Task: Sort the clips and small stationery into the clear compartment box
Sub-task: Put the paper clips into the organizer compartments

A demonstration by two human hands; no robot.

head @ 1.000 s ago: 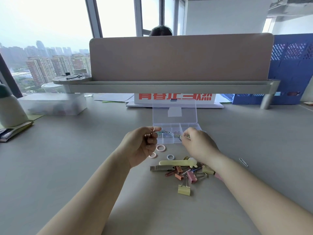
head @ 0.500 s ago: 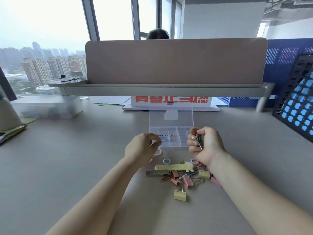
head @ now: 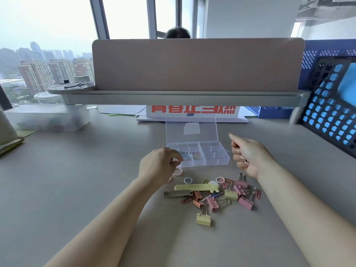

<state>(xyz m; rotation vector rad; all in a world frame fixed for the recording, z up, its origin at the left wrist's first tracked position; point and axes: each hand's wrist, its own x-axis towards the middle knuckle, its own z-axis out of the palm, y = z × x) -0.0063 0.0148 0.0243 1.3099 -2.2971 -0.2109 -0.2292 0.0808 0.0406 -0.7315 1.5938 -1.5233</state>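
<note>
Left hand [head: 159,165] at the clear box [head: 216,160], fingers curled, can't tell on what, right hand [head: 248,155] squeezing a pink clip [head: 246,162], clip pile [head: 221,196] near.

The left hand [head: 159,164] is covering the clear compartment box's [head: 217,158] near left corner; whether it is pinching anything is too small to tell. The right hand [head: 248,157] is gripping and mostly hiding a pink clip [head: 246,162].

Red characters on the white sign [head: 192,116] are cropped; unreadable.
</note>
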